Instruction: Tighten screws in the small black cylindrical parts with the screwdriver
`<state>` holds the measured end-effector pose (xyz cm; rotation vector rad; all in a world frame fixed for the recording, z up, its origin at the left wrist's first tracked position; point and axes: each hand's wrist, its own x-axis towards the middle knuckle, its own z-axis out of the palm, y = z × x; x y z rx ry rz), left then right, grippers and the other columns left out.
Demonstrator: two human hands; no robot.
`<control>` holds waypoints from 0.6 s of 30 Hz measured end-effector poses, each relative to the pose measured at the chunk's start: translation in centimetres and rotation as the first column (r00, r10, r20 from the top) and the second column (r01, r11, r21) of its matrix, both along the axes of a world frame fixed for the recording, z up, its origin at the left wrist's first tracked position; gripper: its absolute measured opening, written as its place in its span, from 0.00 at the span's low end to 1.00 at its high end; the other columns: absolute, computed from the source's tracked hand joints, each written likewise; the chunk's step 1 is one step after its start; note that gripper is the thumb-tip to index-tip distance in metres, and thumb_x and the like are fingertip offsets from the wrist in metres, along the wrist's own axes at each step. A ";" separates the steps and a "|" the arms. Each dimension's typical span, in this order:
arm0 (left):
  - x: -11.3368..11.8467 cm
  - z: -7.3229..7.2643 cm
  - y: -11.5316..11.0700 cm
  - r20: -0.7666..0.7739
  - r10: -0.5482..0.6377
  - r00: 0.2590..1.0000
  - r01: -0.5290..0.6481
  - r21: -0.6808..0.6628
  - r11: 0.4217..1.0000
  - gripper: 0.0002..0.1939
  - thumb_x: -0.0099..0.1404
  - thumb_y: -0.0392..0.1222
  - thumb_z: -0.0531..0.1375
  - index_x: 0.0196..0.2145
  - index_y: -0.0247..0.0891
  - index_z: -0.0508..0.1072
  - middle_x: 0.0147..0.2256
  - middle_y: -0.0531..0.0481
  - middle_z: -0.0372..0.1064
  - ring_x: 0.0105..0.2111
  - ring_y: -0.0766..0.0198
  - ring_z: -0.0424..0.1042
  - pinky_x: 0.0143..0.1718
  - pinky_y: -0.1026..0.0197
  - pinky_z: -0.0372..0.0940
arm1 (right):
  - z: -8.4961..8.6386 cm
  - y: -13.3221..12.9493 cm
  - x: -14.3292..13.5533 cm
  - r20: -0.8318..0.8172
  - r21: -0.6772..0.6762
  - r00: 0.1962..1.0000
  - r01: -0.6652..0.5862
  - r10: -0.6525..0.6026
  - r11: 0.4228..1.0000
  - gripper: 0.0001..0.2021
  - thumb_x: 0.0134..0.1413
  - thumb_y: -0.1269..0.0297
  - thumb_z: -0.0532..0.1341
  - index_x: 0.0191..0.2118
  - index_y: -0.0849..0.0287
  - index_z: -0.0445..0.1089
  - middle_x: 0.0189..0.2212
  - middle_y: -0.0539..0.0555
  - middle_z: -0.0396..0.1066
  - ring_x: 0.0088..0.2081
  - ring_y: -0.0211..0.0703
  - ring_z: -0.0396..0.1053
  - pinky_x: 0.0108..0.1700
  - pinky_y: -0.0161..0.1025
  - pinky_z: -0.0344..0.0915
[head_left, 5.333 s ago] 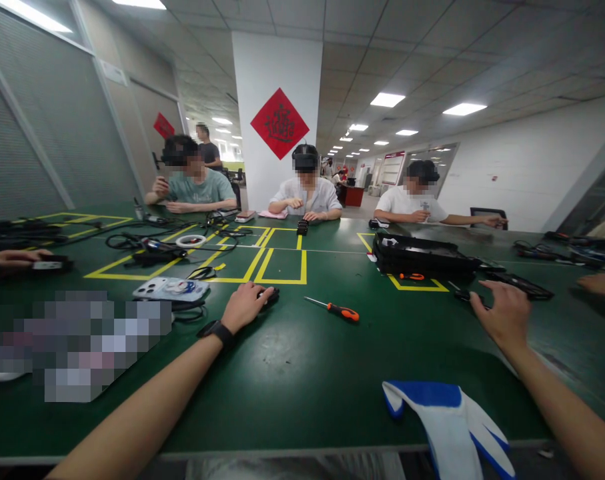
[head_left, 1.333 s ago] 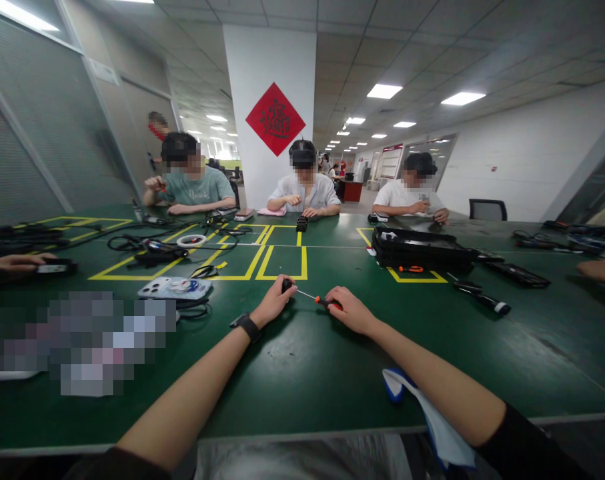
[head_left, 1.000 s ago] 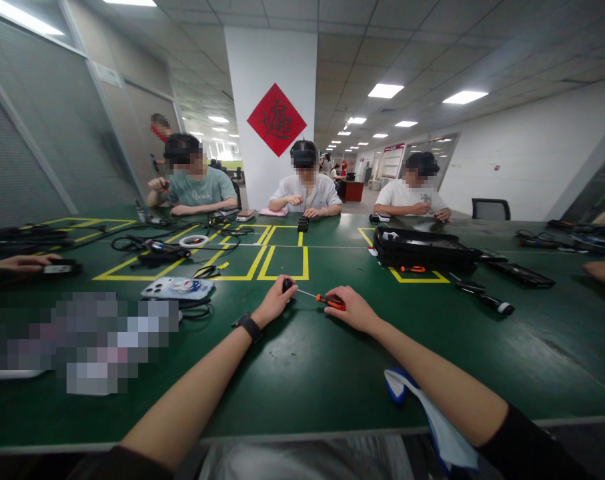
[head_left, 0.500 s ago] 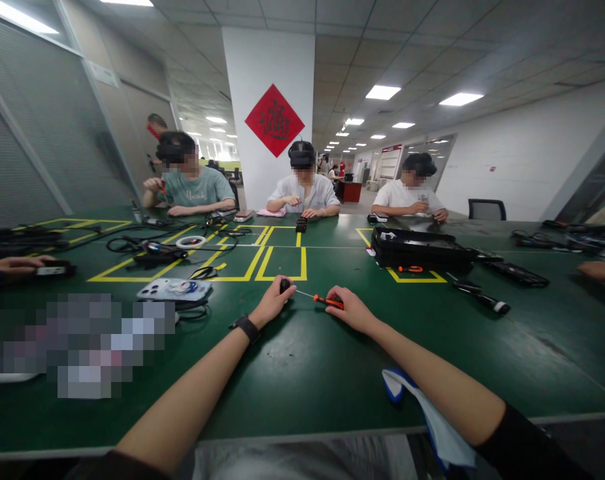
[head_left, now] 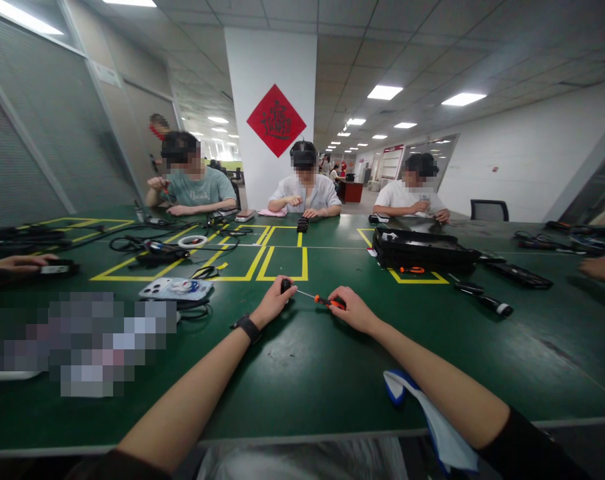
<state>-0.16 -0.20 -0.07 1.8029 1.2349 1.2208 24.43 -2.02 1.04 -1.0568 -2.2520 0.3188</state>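
In the middle of the green table [head_left: 292, 373], my left hand [head_left: 271, 301] is closed around a small black object [head_left: 285, 285], mostly hidden by the fingers. My right hand [head_left: 353, 309] grips a screwdriver [head_left: 323, 301] by its orange and black handle. The thin metal shaft points left, and its tip reaches the black object at my left fingertips. Whether the tip sits in a screw is too small to tell. A dark band circles my left wrist.
A phone [head_left: 175, 289] lies left of my left hand. Ahead on the right stand a black case [head_left: 425, 250] and another orange screwdriver [head_left: 412, 270]. A blue-white lanyard [head_left: 427, 413] hangs over the near edge. Cables [head_left: 147, 247] spread at left; several people sit around the table.
The screwdriver handle looks slightly turned in my right hand. Both hands stay in nearly the same place, and the whole view has shifted a little.
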 end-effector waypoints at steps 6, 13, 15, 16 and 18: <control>0.0 -0.2 0.2 -0.042 0.027 0.999 -0.025 0.055 0.998 0.16 0.56 0.52 0.54 0.38 0.38 0.63 0.31 0.54 0.61 0.28 0.68 0.61 0.31 0.64 0.59 | -0.1 -0.1 0.1 -0.004 -0.061 1.000 0.006 -0.006 0.998 0.11 0.46 0.64 0.60 0.38 0.60 0.64 0.34 0.52 0.64 0.34 0.38 0.60 0.37 0.36 0.58; 0.1 0.0 0.2 -0.041 0.031 0.999 -0.029 0.044 0.999 0.16 0.56 0.51 0.54 0.38 0.38 0.63 0.31 0.53 0.61 0.29 0.67 0.62 0.32 0.63 0.59 | 0.4 -0.2 0.0 0.036 -0.007 0.999 -0.022 0.022 1.000 0.10 0.56 0.65 0.51 0.37 0.60 0.68 0.34 0.55 0.65 0.39 0.41 0.60 0.42 0.40 0.57; 0.1 0.1 0.0 -0.039 0.026 0.999 -0.025 0.033 0.999 0.16 0.56 0.51 0.54 0.38 0.39 0.63 0.31 0.53 0.61 0.29 0.67 0.62 0.32 0.63 0.59 | 0.4 -0.2 0.0 0.039 0.007 0.999 -0.030 0.030 1.000 0.09 0.56 0.66 0.51 0.35 0.61 0.68 0.33 0.54 0.64 0.38 0.41 0.60 0.42 0.39 0.57; 0.1 0.2 -0.1 -0.037 0.025 0.999 -0.024 0.029 0.999 0.15 0.56 0.51 0.54 0.38 0.39 0.63 0.31 0.53 0.61 0.29 0.67 0.62 0.32 0.63 0.59 | 0.3 -0.3 0.0 0.035 0.016 0.999 -0.030 0.030 0.999 0.08 0.55 0.66 0.52 0.35 0.61 0.68 0.33 0.54 0.64 0.38 0.41 0.60 0.42 0.39 0.57; 0.2 0.3 -0.2 -0.035 0.027 0.999 -0.026 0.023 0.999 0.15 0.56 0.50 0.54 0.37 0.39 0.63 0.32 0.53 0.62 0.30 0.66 0.62 0.32 0.63 0.60 | 0.2 -0.4 -0.1 0.021 0.027 1.000 -0.021 0.021 0.999 0.06 0.51 0.66 0.56 0.36 0.60 0.66 0.34 0.54 0.64 0.37 0.40 0.60 0.41 0.38 0.57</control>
